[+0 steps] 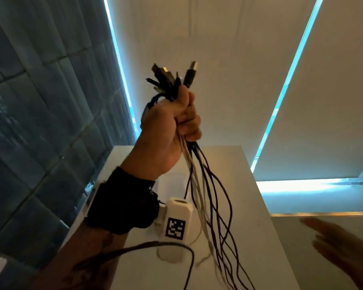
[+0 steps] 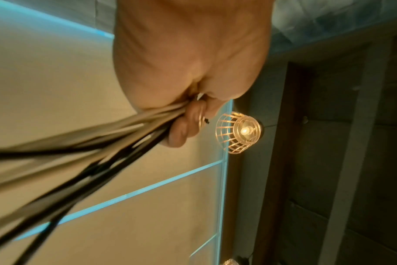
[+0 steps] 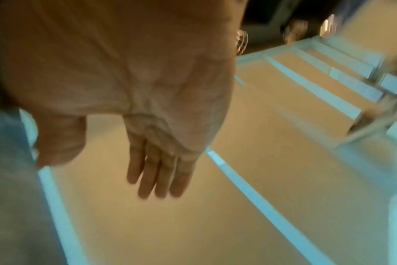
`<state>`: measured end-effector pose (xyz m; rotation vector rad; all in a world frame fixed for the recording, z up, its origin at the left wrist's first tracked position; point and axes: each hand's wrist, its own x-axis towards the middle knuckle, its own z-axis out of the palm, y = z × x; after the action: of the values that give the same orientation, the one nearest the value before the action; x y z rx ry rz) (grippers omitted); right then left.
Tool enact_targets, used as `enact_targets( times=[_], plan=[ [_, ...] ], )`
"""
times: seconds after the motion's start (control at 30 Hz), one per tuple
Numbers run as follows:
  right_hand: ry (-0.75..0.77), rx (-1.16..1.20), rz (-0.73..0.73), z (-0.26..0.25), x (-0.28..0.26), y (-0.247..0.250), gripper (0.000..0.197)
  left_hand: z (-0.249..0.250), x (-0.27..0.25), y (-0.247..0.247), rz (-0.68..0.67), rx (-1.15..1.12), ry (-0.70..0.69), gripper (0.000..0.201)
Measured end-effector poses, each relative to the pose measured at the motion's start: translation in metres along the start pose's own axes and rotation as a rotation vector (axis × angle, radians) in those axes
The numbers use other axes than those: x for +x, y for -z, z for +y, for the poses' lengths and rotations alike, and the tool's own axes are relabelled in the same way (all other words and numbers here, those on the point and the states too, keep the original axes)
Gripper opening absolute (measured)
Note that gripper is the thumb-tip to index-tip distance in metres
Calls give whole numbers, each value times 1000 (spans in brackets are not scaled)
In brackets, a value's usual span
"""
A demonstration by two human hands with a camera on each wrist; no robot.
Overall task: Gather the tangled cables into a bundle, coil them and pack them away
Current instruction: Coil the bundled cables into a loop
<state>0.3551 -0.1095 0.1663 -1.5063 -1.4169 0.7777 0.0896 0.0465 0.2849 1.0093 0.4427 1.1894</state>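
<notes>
My left hand (image 1: 176, 118) is raised high in a fist and grips a bundle of black and white cables (image 1: 205, 197) just below their plugs. The USB plug ends (image 1: 170, 78) stick up out of the fist, and the loose lengths hang down over the white table (image 1: 245, 206). In the left wrist view the cables (image 2: 84, 157) stream away from the curled fingers (image 2: 184, 132). At the lower right my right hand (image 1: 340, 248) is blurred, with its fingers (image 3: 161, 177) straight and together, holding nothing and apart from the cables.
A clear plastic container (image 1: 172, 218) stands on the table under my left wrist, partly hidden by the wrist camera. Roller blinds with bright gaps (image 1: 289, 80) fill the back. A dark tiled wall (image 1: 40, 122) is at the left. A caged lamp (image 2: 243, 132) glows overhead.
</notes>
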Motion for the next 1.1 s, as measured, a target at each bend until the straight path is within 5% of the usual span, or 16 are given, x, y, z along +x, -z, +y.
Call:
enact_targets(
  times=[0.17, 0.3, 0.47, 0.67, 0.83, 1.1],
  plan=[
    [195, 221, -182, -73, 57, -92, 55, -42, -8, -20, 68, -110, 80, 32],
    [45, 540, -367, -70, 76, -139, 40, -44, -3, -1, 140, -103, 101, 32],
    [-154, 578, -550, -32, 57, -138, 51, -37, 0, 48, 185, -219, 154, 33],
    [-301, 275, -690, -27, 37, -82, 42, -54, -14, 92, 267, -31, 222, 31],
    [74, -151, -576, -72, 48, -38, 27, -77, -41, 90, 201, 192, 393, 29],
    [373, -275, -269, -91, 102, -53, 24, -74, -75, 44, -269, 331, 462, 56]
  ],
)
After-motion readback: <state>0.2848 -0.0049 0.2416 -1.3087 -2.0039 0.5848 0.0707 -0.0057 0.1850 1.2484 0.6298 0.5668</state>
